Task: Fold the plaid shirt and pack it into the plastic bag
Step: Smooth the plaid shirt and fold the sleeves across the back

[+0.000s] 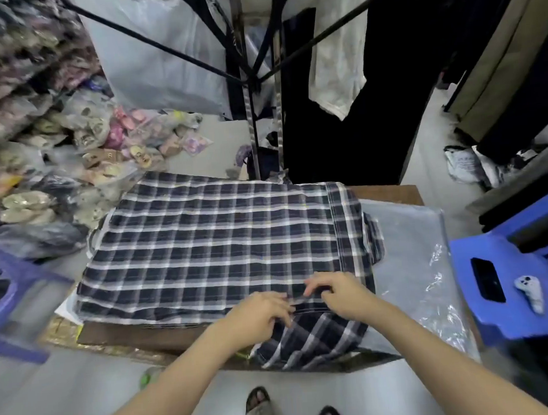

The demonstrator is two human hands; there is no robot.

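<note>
The dark blue and white plaid shirt (210, 244) lies spread flat, back up, over a low brown table (119, 334). One sleeve hangs off the near edge below my hands. My left hand (257, 318) and my right hand (340, 293) sit side by side at the shirt's near right edge, and both pinch the fabric where the sleeve joins the body. The clear plastic bag (412, 262) lies flat on the table to the right, partly under the shirt's right edge.
A blue plastic stool (511, 284) with a black phone and a small white controller stands at the right. Another blue stool (10, 310) is at the left. Bagged goods are piled at the far left. A black clothes rack with hanging garments stands behind the table. My sandalled feet are below.
</note>
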